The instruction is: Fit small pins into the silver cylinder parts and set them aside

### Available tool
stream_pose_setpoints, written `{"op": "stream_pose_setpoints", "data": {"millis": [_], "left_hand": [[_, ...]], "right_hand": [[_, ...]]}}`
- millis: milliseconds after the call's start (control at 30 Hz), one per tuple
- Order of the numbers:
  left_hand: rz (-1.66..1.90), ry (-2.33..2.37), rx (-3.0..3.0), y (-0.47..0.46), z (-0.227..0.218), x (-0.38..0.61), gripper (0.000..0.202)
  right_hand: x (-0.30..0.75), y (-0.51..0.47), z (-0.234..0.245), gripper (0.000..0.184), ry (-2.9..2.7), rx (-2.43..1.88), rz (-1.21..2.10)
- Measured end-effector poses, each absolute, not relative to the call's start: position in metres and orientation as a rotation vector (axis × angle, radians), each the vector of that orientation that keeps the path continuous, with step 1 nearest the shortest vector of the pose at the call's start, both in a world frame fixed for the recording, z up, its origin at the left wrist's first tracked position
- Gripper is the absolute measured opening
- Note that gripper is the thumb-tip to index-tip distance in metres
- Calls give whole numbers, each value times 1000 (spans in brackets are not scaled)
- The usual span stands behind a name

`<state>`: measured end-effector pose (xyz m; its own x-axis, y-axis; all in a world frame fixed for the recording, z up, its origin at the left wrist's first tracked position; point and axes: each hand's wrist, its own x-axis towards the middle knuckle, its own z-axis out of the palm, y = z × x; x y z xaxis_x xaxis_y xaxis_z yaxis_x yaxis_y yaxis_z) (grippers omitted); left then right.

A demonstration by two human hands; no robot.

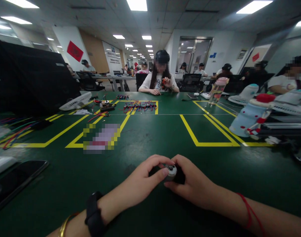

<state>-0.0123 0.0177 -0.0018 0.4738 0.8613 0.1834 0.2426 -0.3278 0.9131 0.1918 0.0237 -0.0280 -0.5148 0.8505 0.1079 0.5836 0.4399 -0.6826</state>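
Observation:
Low in the middle of the head view, a small silver cylindrical motor [172,171] sits between my hands, its round end with a dark centre facing up toward me. My left hand [150,176] has its thumb and index finger pinched at the motor's left and top edge. Around its right side curves my right hand [192,184], with the thumb below and the fingers behind it. The motor's lower part is hidden by my fingers and shadow, so I cannot tell whether it touches the green table [145,138].
Bundled red and blue wires [140,106] lie near the table's middle. A phone [17,182] lies left, a dark monitor [29,79] beyond it. On the right stand a blue bottle [246,115], a pink-lidded bottle [217,92] and white fans [246,93]. A person [160,77] sits opposite.

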Motion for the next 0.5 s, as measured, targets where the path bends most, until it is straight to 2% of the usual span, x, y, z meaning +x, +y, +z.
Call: {"op": "stream_pose_setpoints", "data": {"millis": [200, 500], "left_hand": [[1028, 1049, 1800, 13, -9, -2, 10], [1123, 1165, 1755, 24, 1, -24, 11]], "right_hand": [[191, 25, -27, 36, -2272, -1202, 811], [189, 20, -18, 27, -2282, -1284, 727]]}}
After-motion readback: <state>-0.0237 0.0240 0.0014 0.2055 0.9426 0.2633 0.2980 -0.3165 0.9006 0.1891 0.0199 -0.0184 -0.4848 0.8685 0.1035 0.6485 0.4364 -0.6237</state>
